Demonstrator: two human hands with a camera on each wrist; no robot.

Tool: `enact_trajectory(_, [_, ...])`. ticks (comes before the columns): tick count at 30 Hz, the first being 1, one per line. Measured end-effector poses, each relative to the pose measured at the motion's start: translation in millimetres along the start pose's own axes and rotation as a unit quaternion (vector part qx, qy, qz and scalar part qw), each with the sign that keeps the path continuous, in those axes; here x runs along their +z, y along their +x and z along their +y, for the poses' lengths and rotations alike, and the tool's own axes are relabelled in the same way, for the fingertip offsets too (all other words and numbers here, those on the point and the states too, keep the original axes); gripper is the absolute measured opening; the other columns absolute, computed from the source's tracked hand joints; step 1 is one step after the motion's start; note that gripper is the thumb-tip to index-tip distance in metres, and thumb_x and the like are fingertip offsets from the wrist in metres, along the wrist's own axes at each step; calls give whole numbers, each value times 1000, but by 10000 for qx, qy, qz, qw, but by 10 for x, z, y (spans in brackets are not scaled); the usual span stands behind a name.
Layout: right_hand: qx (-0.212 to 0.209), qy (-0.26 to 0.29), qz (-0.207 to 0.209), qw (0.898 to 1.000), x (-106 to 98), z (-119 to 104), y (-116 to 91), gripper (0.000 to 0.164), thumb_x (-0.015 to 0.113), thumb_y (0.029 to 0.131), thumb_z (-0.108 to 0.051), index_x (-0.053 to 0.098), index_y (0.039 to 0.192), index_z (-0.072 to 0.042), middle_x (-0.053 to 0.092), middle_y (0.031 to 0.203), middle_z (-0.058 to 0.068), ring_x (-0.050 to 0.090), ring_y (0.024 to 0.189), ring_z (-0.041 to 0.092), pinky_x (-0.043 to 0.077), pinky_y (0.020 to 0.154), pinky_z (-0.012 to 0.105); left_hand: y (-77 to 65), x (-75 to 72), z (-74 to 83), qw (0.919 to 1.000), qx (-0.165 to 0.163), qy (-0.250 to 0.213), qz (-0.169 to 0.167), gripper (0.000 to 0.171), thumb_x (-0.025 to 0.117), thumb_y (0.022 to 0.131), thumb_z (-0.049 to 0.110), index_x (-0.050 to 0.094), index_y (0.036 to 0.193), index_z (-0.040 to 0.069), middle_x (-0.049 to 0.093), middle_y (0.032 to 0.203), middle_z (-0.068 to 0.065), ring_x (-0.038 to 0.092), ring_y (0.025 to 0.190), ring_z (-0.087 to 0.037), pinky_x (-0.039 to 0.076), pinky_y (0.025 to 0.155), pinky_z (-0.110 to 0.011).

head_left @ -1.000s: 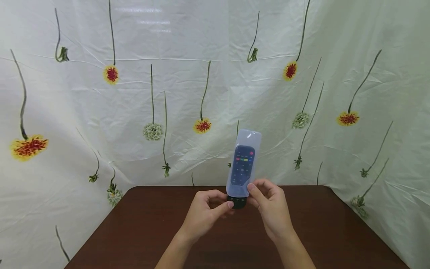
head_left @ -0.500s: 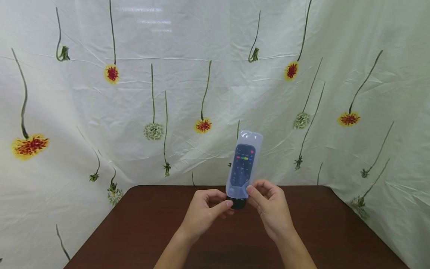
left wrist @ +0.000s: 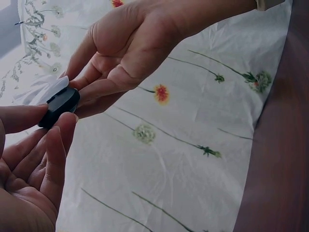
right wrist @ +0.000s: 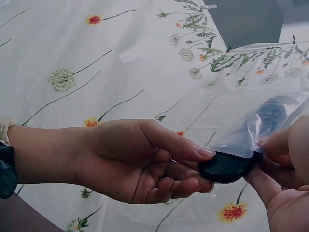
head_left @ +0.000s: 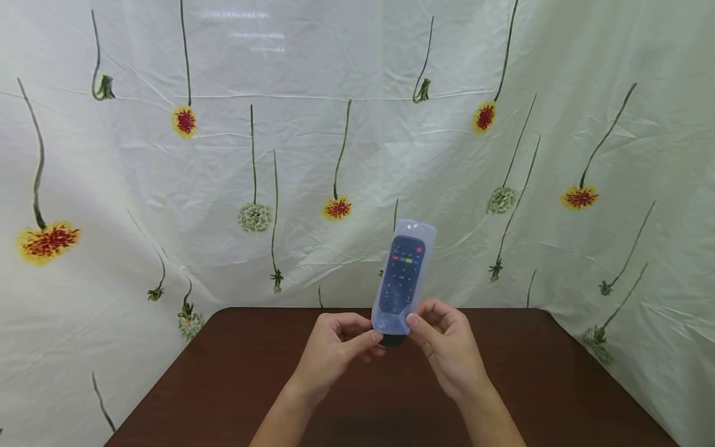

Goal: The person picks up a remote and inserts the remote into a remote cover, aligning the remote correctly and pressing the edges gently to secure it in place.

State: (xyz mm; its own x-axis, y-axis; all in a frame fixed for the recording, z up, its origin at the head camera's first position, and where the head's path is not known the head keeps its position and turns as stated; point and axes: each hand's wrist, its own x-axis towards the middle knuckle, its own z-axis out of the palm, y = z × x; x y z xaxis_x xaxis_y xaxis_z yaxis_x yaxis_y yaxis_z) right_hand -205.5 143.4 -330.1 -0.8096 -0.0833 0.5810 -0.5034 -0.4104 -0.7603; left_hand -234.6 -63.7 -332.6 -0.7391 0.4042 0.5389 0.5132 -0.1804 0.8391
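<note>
Two hands (head_left: 335, 351) pinching sleeved remote (head_left: 403, 276), table (head_left: 223, 385) edge

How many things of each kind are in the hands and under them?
Remote control: 1
Clear plastic sleeve: 1
Brown table: 1
Hands: 2, the left hand and the right hand
Total: 5
</note>
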Motion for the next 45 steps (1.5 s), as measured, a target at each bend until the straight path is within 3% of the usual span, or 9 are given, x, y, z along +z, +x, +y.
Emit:
enact_trajectory(4, [-50, 33, -133, 9999, -9, 1, -3, 15, 60, 100, 9, 64, 94, -4, 63, 94, 5, 64, 87, 11, 58, 85, 29, 3, -9, -10, 10000, 15, 6, -5, 16, 75, 93, 3, 74, 101, -11, 75, 88, -19, 75, 72, -27, 57, 60, -29])
enact_trajectory(12, [-94, -25, -167, 9998, -26, 11, 2, 14, 61, 99, 9, 63, 95, -5, 63, 95, 6, 64, 88, 11, 58, 83, 28, 13, -14, -27, 10000, 21, 28, -56, 17, 74, 93, 3, 74, 102, -11, 76, 88, -19, 75, 74, -36, 57, 60, -30])
enact_trajectory(17, [-97, -4, -182, 9998, -46, 10, 7, 7, 65, 99, 5, 60, 96, 0, 63, 95, 5, 65, 89, 12, 58, 82, 27, 16, -15, -32, 9997, 32, -146, -177, 17, 73, 94, 1, 73, 102, -14, 75, 90, -22, 75, 72, -30, 58, 60, -30])
enact_trajectory(23, [-103, 54, -99, 9999, -37, 15, 8, 8, 64, 99, 5, 61, 96, -1, 61, 94, 5, 63, 88, 12, 57, 82, 27, 15, -14, -36, 9991, -65, -325, -249, 19, 74, 94, 0, 71, 104, -16, 75, 92, -24, 75, 71, -21, 59, 61, -29])
enact_trajectory(30, [78, 75, 201, 9997, 1, 7, 8, 10, 63, 100, 5, 64, 95, -4, 61, 96, 8, 63, 89, 13, 58, 85, 29, 14, -7, -58, 9985, -59, -444, -307, 21, 74, 93, -1, 70, 106, -17, 74, 93, -25, 76, 72, -22, 59, 62, -29])
enact_trajectory(36, [244, -228, 440, 9985, 26, -30, -2, 7, 64, 100, 2, 66, 101, -5, 62, 101, 8, 62, 92, 16, 58, 82, 31, 13, 17, -58, 9985, 3, -497, -232, 20, 74, 94, 0, 71, 107, -15, 74, 94, -25, 76, 75, -24, 59, 63, -30])
enact_trajectory(40, [244, -712, 244, 9969, 5, -42, -13, 25, 70, 95, 4, 68, 118, -4, 67, 115, 10, 66, 104, 23, 57, 85, 34, 12, 27, -48, 9986, 97, -501, -126, 18, 74, 94, 0, 72, 107, -13, 75, 93, -23, 75, 76, -27, 60, 64, -31])
enact_trajectory(45, [197, -1067, -283, 9937, -22, -16, -12, 53, 77, 86, 9, 60, 135, 3, 64, 128, 16, 65, 115, 32, 57, 90, 41, 8, 35, -32, 9987, 139, -494, 51, 18, 74, 95, 1, 72, 107, -13, 75, 91, -22, 75, 74, -25, 60, 64, -32])
